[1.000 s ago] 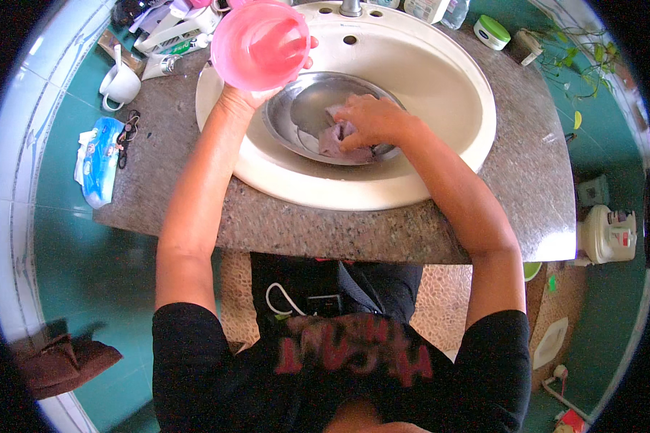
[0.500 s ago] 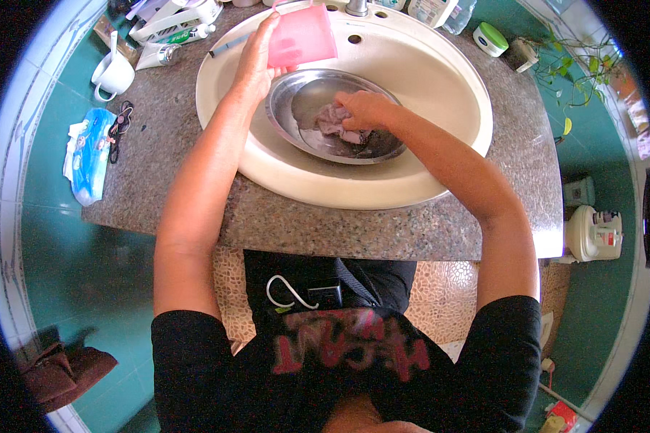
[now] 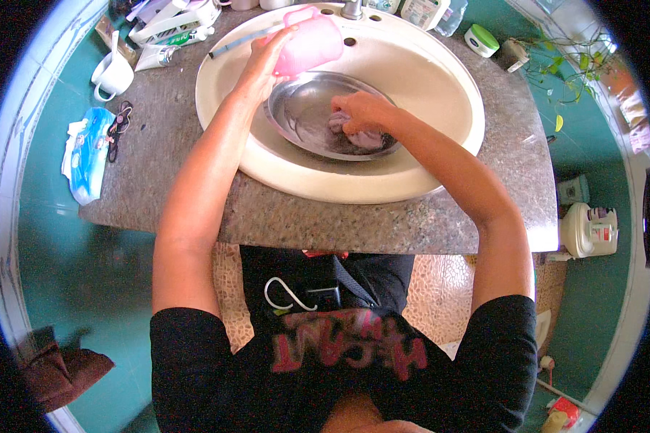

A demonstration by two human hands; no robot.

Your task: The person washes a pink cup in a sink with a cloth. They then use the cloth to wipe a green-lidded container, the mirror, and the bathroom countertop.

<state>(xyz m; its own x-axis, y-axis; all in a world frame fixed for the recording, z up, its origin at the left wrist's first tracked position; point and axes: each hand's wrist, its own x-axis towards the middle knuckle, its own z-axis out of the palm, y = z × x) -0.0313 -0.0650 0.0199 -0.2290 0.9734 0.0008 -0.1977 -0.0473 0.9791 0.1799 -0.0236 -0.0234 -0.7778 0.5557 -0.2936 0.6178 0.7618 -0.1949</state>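
My left hand (image 3: 258, 66) is wrapped round a pink translucent plastic mug (image 3: 312, 45), held tilted above the rim of a metal basin (image 3: 296, 123). The basin rests inside the cream oval sink (image 3: 448, 94) and has some liquid in it. Over its right part my right hand (image 3: 361, 112) is closed on a crumpled pale mauve cloth (image 3: 366, 138) that looks wet. Part of the cloth is hidden under my fingers.
A grey-blue stick-like item (image 3: 247, 39) lies across the sink's left rim. On the stone counter (image 3: 159, 144) are a white cup (image 3: 113, 75), a blue packet (image 3: 90, 155), a tube (image 3: 153, 58) and a green-lidded jar (image 3: 482, 40). The faucet (image 3: 352, 9) stands behind the basin.
The pink mug has tipped further and shifted slightly right in my left hand. The cloth is bunched more tightly under my right hand, which stays over the basin.
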